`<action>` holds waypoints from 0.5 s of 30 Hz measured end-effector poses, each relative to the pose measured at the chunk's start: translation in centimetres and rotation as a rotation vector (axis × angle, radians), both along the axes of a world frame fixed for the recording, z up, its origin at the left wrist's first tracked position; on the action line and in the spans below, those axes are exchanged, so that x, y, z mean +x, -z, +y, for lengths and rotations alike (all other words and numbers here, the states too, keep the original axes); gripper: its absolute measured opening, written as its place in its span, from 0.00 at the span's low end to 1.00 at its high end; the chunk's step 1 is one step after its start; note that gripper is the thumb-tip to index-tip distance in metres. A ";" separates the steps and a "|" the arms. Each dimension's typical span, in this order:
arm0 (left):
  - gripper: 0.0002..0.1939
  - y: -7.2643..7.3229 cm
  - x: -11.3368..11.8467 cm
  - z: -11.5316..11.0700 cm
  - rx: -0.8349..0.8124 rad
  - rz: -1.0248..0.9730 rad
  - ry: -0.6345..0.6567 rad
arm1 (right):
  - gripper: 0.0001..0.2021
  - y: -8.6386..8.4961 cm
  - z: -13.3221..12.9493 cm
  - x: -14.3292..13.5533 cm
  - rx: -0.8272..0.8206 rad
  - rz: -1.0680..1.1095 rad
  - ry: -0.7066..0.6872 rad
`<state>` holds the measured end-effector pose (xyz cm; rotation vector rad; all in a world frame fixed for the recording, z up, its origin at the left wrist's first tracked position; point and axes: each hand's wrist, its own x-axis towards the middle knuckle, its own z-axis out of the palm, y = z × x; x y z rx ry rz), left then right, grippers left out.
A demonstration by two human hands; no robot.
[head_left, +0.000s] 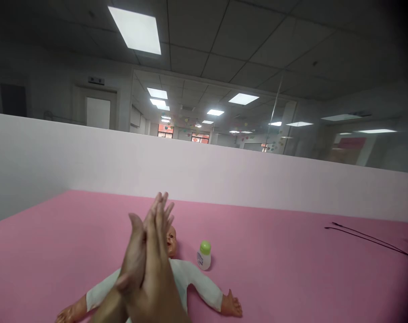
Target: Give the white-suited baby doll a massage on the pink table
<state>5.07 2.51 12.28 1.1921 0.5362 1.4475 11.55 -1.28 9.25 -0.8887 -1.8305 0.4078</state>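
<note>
My left hand [134,255] and my right hand [156,269] are pressed palm to palm, their fingers stretched out and pointing up. Nothing shows between them, though the palms themselves are hidden. Behind and below them a baby doll [208,286] in a white long-sleeved suit lies on its back with its arms spread wide. My hands cover much of its head and chest. Beside the doll's head stands a small white bottle [204,260] with a green cap, apart from both hands.
A pink padded surface [278,260] lies under the doll. Along its far side runs a low white wall [224,175], with a large window above it. Two thin dark cords [368,237] lie at the right.
</note>
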 end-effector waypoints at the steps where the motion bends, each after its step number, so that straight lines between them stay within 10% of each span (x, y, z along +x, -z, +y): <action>1: 0.52 0.1 0.0 0.1 -0.014 0.028 0.044 | 0.43 -0.4 0.5 0.8 -0.009 0.029 -0.006; 8: 0.39 0.8 -2.1 4.7 0.022 0.292 -0.125 | 0.41 -0.9 7.6 6.5 -0.332 0.080 0.116; 15: 0.34 8.2 -2.2 11.3 -0.087 1.136 -0.482 | 0.37 5.9 14.2 8.5 -0.474 -0.068 0.317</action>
